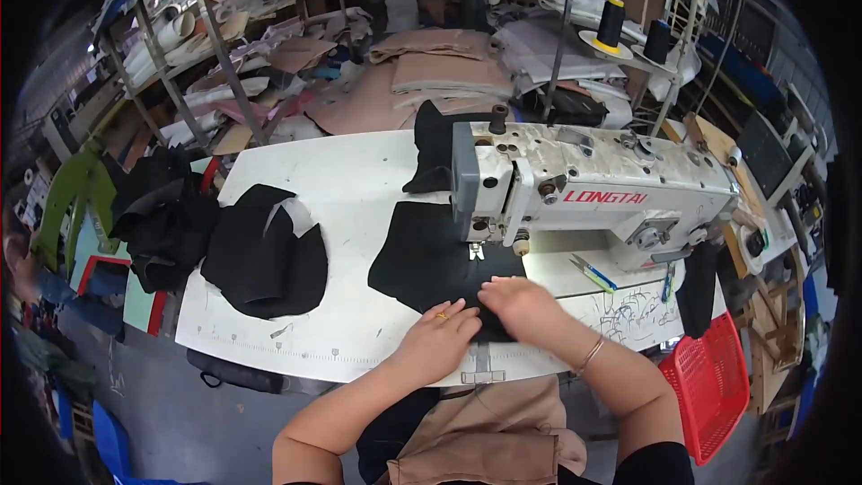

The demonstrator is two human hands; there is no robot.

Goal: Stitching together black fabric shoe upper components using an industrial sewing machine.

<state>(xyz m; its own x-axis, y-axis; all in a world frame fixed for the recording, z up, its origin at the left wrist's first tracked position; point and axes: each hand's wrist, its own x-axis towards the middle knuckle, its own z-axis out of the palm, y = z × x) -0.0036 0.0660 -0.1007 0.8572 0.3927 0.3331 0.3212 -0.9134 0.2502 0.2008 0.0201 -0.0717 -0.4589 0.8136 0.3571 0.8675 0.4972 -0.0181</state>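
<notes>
A black fabric piece [417, 256] lies flat on the white sewing table, partly beneath the presser foot [477, 251] of a white sewing machine [602, 193]. My left hand [438, 342] rests on the fabric's near edge, its fingers laid out over the cloth; a ring is on one finger. Just right of it, below the needle area, my right hand [521, 307] has its fingers bent together on the same fabric. Its fingertips are partly hidden, and a bracelet circles that wrist. Another black piece [438, 148] sits behind the machine head.
To the left are stacked black pieces [268, 256] and a dark fabric heap [162, 220]. Thread snips [593, 275] lie on the machine bed. A red basket [709, 386] stands at lower right. Thread cones [611, 25] rise behind, before shelves of folded material.
</notes>
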